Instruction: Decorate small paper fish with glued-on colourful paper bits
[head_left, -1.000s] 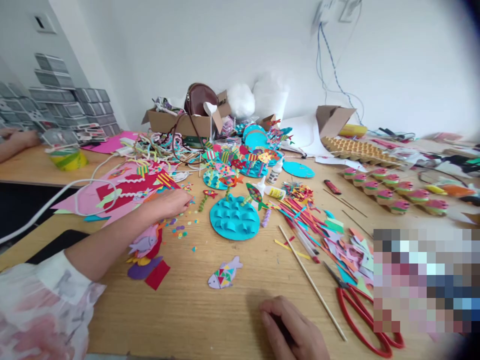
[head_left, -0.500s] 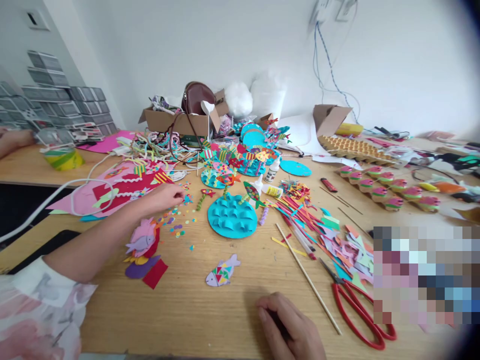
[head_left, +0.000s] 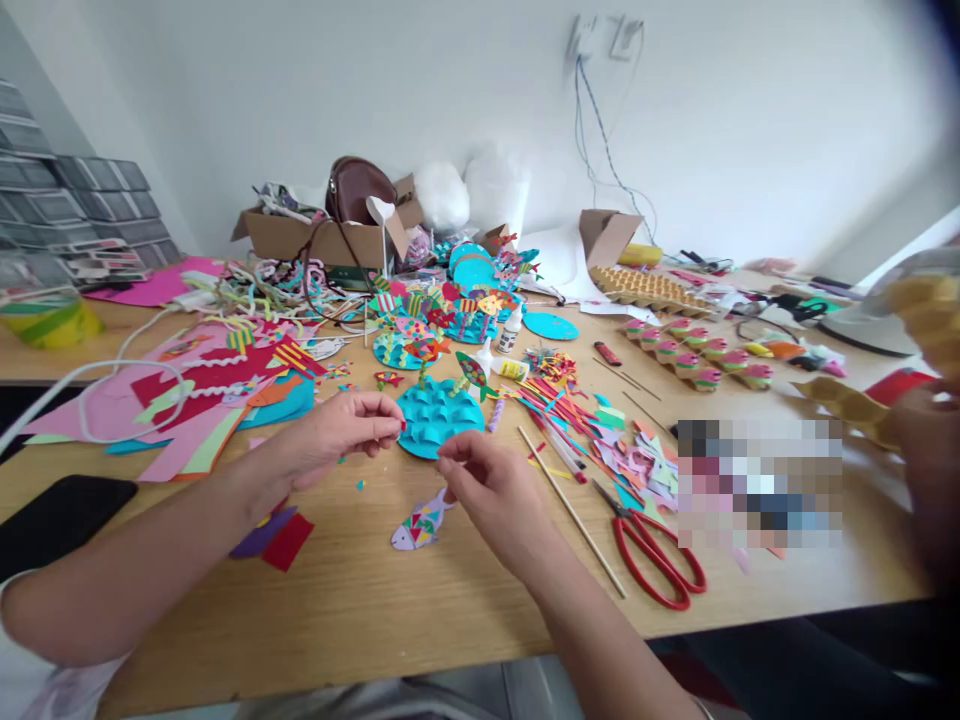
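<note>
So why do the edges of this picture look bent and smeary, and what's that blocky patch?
In the head view, the wide lens bows the table edge and darkens the corners; the far right is blurred, including another person's hand. Light is soft daylight with faint shadows. The blocky patch beside the red scissors is deliberate pixelation.

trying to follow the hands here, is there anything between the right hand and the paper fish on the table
Nothing visible. The right hand hovers just above and right of the paper fish, with only bare wooden table between them. The left hand is pinched near the blue disc, off to the side.
</note>
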